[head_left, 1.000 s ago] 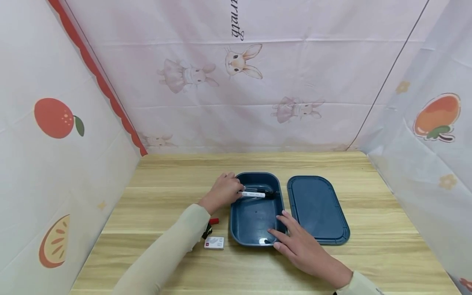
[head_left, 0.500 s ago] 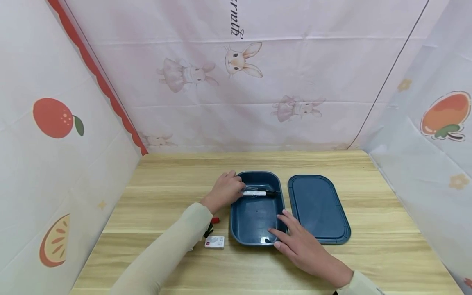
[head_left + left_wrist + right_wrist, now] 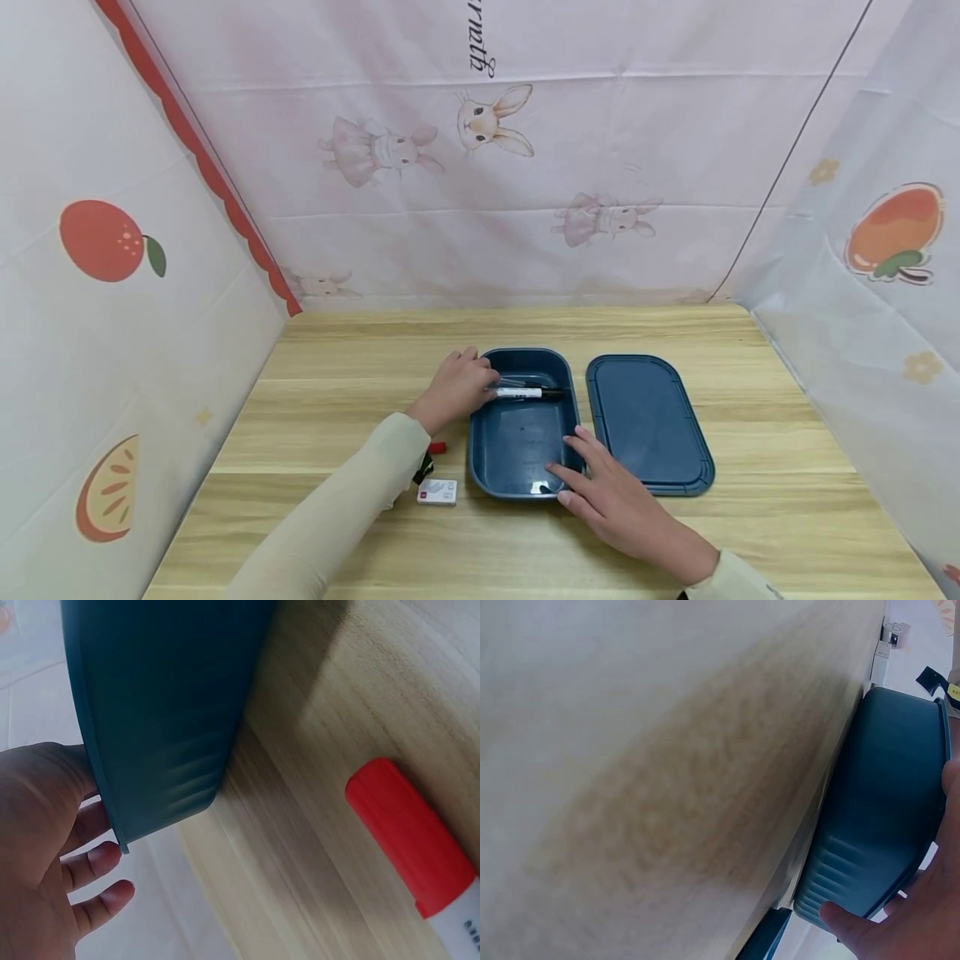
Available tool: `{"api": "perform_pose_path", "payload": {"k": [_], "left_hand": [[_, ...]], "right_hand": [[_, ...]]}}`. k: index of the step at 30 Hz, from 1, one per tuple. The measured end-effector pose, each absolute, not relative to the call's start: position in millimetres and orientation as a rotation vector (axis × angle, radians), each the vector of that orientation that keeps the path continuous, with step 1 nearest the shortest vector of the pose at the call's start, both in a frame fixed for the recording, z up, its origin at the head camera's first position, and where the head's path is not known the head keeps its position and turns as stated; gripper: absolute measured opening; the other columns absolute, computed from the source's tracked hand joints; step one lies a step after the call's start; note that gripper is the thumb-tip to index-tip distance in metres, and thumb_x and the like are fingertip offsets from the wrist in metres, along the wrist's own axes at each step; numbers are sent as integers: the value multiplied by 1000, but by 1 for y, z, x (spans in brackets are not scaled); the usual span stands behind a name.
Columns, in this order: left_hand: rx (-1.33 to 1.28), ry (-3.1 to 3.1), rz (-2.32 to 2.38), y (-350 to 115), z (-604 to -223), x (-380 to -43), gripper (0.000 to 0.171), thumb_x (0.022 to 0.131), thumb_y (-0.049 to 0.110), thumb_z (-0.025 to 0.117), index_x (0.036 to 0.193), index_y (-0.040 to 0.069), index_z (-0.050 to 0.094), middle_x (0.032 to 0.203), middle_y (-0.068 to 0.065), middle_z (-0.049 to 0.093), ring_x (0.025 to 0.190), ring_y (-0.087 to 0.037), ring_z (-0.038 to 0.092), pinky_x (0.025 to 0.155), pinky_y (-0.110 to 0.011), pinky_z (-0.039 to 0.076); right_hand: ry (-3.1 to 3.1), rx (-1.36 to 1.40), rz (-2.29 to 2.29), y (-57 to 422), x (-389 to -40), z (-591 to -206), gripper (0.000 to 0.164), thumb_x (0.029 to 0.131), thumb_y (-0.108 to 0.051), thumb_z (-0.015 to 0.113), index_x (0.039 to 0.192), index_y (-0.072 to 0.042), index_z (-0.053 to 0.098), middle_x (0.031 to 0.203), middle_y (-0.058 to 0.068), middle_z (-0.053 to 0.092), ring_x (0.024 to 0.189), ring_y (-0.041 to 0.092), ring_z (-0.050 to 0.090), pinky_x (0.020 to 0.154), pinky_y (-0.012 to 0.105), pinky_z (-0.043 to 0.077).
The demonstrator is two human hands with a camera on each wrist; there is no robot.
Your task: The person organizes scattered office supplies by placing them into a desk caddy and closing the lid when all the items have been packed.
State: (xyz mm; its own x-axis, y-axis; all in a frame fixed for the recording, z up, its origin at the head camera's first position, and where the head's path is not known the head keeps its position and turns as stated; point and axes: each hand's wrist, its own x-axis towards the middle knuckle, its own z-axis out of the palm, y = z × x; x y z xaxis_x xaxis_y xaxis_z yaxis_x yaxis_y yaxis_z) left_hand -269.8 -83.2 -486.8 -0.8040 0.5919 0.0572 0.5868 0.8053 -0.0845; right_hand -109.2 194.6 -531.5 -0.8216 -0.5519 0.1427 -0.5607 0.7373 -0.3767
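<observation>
A dark blue plastic box (image 3: pixel 522 450) stands on the table without its lid. My left hand (image 3: pixel 459 383) reaches over its left rim and pinches the end of a white marker with a black cap (image 3: pixel 521 393); the thumb and fingertips are hidden behind the box wall in the left wrist view. A thin clear pen (image 3: pixel 513 382) lies beside the marker inside the box. My right hand (image 3: pixel 618 504) rests at the right front rim with spread, fairly straight fingers, some reaching over the edge and one along the outer wall in the right wrist view.
The matching blue lid (image 3: pixel 648 425) lies flat to the right of the box. Left of the box are a red-capped marker (image 3: pixel 412 832), a small black item (image 3: pixel 423 469) and a small white packet (image 3: pixel 437 492). Printed cloth walls (image 3: pixel 480 192) enclose the wooden table (image 3: pixel 780 467).
The white marker has turned slightly in the box near my left fingertips, and its black cap shows more clearly. Both hands have stayed almost where they were.
</observation>
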Motion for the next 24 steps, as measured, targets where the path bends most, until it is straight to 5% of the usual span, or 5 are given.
{"api": "perform_pose_path", "payload": {"k": [24], "left_hand": [[-935,-2882,-230,-101,-464,-247,52,97,55,64,139,24,65,137,0,64,119,-22,56,104,-43,47]], "right_hand": [[-2944,908,674,193,-108,-525,44,109,-49,43,145,-30,60,165,11,30,157,28,12,114,59,36]]}}
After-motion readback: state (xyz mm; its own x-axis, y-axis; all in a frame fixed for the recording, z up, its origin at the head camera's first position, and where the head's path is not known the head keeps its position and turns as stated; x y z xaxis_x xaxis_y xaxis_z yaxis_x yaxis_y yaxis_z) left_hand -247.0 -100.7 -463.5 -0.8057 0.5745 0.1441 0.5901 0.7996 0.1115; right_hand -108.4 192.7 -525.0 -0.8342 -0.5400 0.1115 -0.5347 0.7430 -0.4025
